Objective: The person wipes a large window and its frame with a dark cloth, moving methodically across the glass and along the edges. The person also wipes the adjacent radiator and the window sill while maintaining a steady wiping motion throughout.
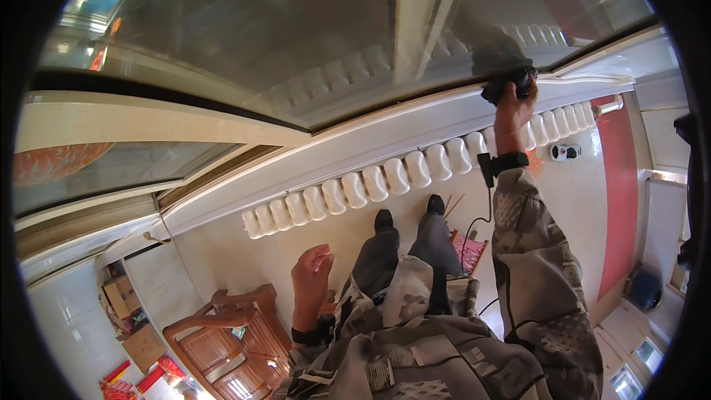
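Note:
My right hand (513, 112) reaches forward and is closed on a crumpled black cloth (506, 87) at the lower edge of the window glass (318, 22). The cloth and hand are mirrored dimly in the pane. A black strap with a small device (498, 166) and a cable goes round my right wrist. My left hand (311, 275) hangs in the air at my left side, its fingers loosely bent, and nothing shows in it. Under the white sill (415, 122) runs a white ribbed radiator (375, 183), below my right hand.
A carved wooden chair (244, 311) stands at the lower left, near cardboard boxes (141, 344). On the right lie a red strip (618, 200) and a small white-and-black object (565, 152). A small stool with a pink patterned seat (468, 252) is beside my legs. A cable hangs from my right wrist.

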Motion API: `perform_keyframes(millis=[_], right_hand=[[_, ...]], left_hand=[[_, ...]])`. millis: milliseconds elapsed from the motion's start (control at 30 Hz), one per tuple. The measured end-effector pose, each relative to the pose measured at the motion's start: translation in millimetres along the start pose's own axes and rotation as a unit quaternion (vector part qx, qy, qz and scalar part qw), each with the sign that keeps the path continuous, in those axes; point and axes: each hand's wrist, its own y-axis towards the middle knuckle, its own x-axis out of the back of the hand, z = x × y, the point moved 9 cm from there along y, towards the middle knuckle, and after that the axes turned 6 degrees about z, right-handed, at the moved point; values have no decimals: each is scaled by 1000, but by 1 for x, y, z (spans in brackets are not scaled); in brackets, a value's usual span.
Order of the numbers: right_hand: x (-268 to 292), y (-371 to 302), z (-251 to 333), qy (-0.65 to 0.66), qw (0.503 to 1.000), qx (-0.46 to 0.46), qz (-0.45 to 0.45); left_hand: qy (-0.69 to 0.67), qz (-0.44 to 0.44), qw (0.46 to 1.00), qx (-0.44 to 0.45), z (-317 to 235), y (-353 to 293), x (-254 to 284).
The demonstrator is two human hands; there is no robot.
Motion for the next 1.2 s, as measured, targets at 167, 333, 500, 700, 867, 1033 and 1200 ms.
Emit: perform_keyframes(millis=[167, 333, 500, 700, 867, 1033, 1200], right_hand=[[-54, -110, 37, 74, 997, 6, 33], [-110, -228, 87, 97, 992, -2, 78], [-164, -346, 122, 204, 955, -100, 190], [-171, -402, 135, 400, 748, -297, 439], [-116, -339, 112, 448, 690, -302, 481], [-27, -215, 34, 427, 762, -298, 385], [74, -42, -26, 353, 857, -222, 302]], left_hand=[[57, -1, 998, -2, -3, 5, 18], [40, -20, 999, -4, 11, 3, 40], [20, -36, 999, 11, 36, -12, 57], [15, -42, 999, 8, 40, -18, 64], [12, -8, 1000, 5, 28, 2, 35], [32, 40, 998, -28, 5, 24, -9], [72, 74, 994, -35, -21, 34, -50]])
